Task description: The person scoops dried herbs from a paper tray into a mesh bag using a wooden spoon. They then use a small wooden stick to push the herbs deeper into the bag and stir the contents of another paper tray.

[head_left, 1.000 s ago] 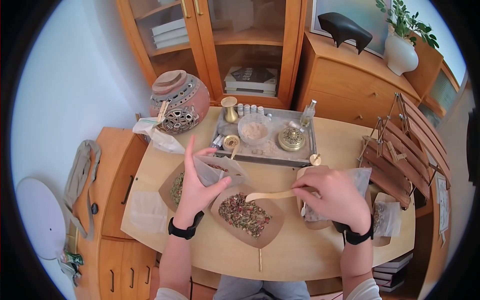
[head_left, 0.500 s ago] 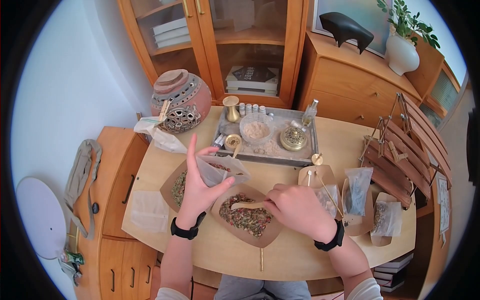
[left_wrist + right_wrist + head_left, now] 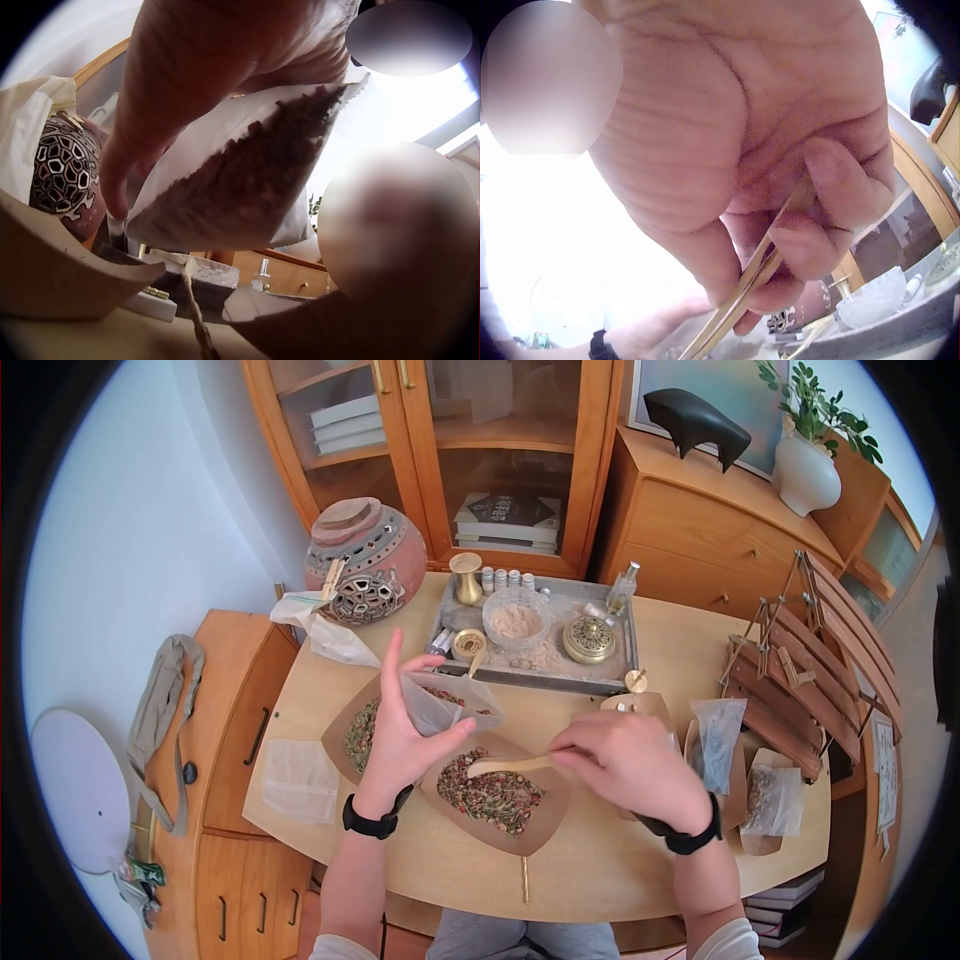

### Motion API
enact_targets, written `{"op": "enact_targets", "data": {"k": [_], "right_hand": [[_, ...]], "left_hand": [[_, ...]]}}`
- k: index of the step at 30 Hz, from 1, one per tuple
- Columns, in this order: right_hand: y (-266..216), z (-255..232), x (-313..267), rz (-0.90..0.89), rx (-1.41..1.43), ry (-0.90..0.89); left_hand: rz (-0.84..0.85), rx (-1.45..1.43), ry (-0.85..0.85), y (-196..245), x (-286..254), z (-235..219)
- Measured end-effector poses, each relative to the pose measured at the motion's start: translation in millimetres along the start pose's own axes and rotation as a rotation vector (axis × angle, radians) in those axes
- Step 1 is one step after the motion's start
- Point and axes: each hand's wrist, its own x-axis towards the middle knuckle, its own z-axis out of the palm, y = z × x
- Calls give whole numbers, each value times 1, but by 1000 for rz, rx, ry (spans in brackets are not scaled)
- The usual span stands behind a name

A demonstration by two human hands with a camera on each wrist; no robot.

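The left hand (image 3: 400, 745) holds a translucent sachet (image 3: 440, 710) between thumb and fingers, its mouth spread; in the left wrist view the sachet (image 3: 232, 180) shows dark dried bits inside. Curled fingers of the right hand (image 3: 635, 765) grip a pale wooden scoop (image 3: 510, 765), whose tip lies at the dried flower and herb mix (image 3: 490, 795) on a brown paper tray (image 3: 545, 820). In the right wrist view the right hand (image 3: 780, 150) pinches the scoop's handle (image 3: 739, 300). Another paper tray with green herbs (image 3: 360, 740) is partly hidden behind the left hand.
A grey tray (image 3: 590, 682) at the back bears a glass bowl (image 3: 515, 625) and brass pieces. A clay pot (image 3: 370, 565) stands back left, a slatted wooden rack (image 3: 800, 670) at right. Filled sachets (image 3: 775, 800) lie on the right; a flat sachet (image 3: 300, 780) lies left.
From the right, the right hand came left and down with the scoop to the herb mix, then shifted slightly right and up. The left hand stays nearly still with the sachet.
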Motion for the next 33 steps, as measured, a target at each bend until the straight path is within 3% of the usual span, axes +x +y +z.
{"op": "enact_targets", "data": {"k": [3,5,9,10,12,15,22,23,25,26,28,33], "right_hand": [[3,-24,-4,-44,73,114],[0,-38,-7,156,197,124],[2,-39,-7,238,271,240],[3,-35,-6,241,271,243],[3,-25,-3,81,121,307],[0,-17,-1,47,15,260],[2,-27,-5,151,137,301],[3,-32,-8,147,137,296],[2,-42,-12,207,162,67],[4,-39,-12,207,161,64],[9,-28,-13,86,26,-64],[8,0,-6,50,-64,-66]], "left_hand": [[-80,-52,6,8,-1,1],[-37,10,-37,10,0,1],[4,27,-98,10,-1,2],[8,26,-128,12,-2,2],[15,25,-161,13,-1,4],[24,10,-184,12,-1,5],[58,9,-107,2,0,2],[49,23,-77,1,0,1],[22,5,-43,4,1,1],[-2,-14,-16,6,1,1],[-1,1,-16,6,1,0],[-46,-70,-14,12,0,3]]}}
